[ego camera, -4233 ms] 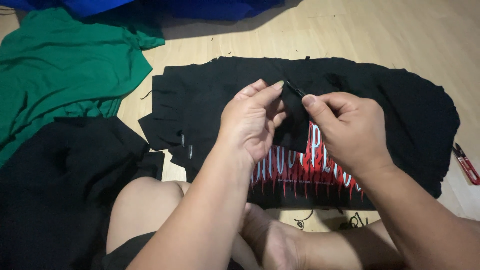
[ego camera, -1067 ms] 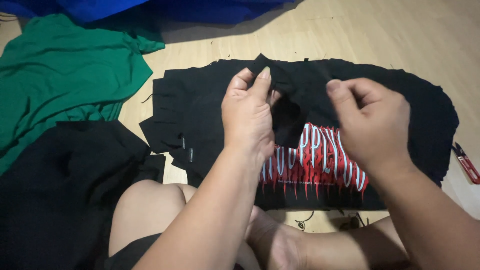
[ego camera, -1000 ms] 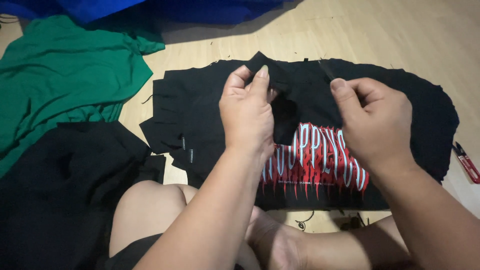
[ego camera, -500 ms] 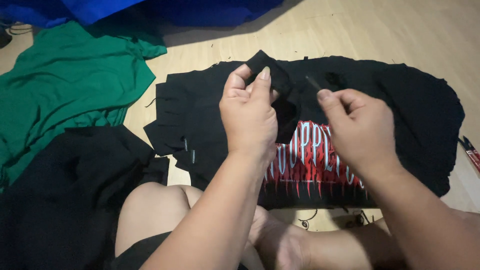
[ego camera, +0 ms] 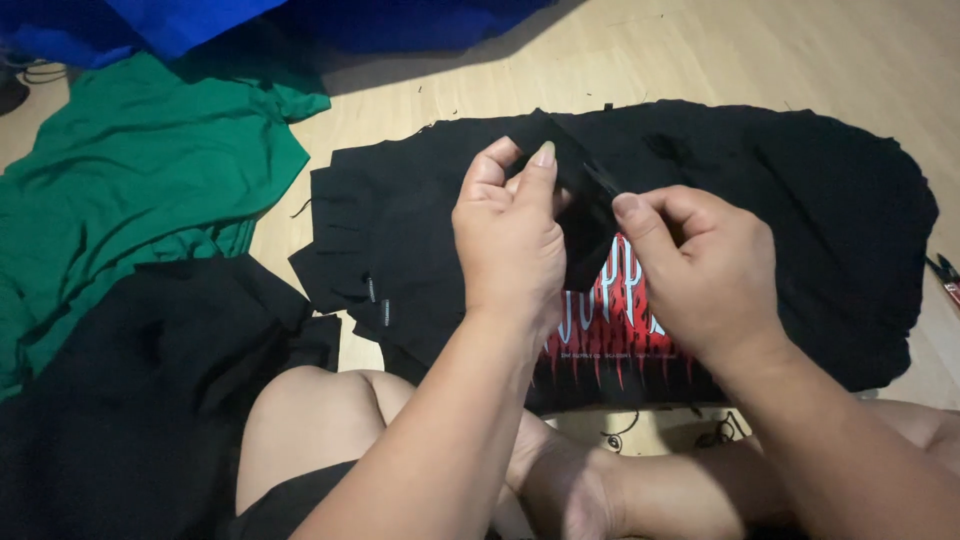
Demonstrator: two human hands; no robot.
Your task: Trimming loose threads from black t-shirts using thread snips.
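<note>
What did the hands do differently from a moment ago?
The right hand moved back toward the left hand, and both now pinch one black strip of the black shirt together. The green cloth and the shirt stayed on the floor.

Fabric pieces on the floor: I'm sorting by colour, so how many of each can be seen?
Black: 2, the printed shirt that the left hand and right hand pinch, and a plain cloth by the knee.
Green: 1, a cloth.
Blue: 1, a cloth, partly out of view.
Total: 4.
</note>
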